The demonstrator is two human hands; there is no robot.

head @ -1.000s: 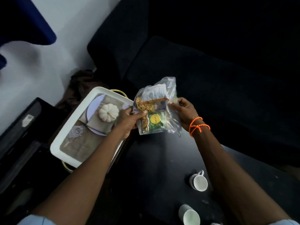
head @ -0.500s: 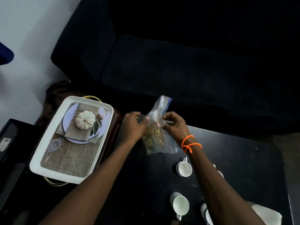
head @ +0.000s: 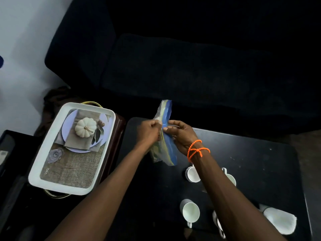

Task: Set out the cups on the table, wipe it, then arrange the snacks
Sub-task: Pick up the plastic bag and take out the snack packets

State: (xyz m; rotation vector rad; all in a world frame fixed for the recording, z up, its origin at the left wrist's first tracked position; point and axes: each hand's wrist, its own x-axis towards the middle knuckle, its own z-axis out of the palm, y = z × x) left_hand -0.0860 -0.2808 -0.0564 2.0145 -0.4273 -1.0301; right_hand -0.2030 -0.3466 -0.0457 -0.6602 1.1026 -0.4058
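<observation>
We see one zip bag of snacks (head: 165,136) held edge-on above the far left part of the black table (head: 260,162), its blue seal strip running down toward the cups. Both hands grip it near the top: the left hand (head: 150,130) is closed, its fingertips pinching the bag's left side, and the right hand (head: 180,134) pinches the opposite side with thumb and fingers, the two hands nearly touching across the seal. What the bag holds is too blurred to name (something yellowish and green shows through the plastic). The right wrist wears an orange bead bracelet (head: 197,150), wound in two loops.

On the table we count four white cups: one (head: 192,174) just below the bag, a second (head: 230,177) half hidden behind the right forearm, a third (head: 190,212) nearer us, and a fourth (head: 218,223) mostly covered by the arm. One white cloth (head: 279,220) lies at the near right corner.

Left of the table sits one white-rimmed tray (head: 52,164), printed with a pumpkin picture. A dark sofa (head: 191,66) stands beyond.
</observation>
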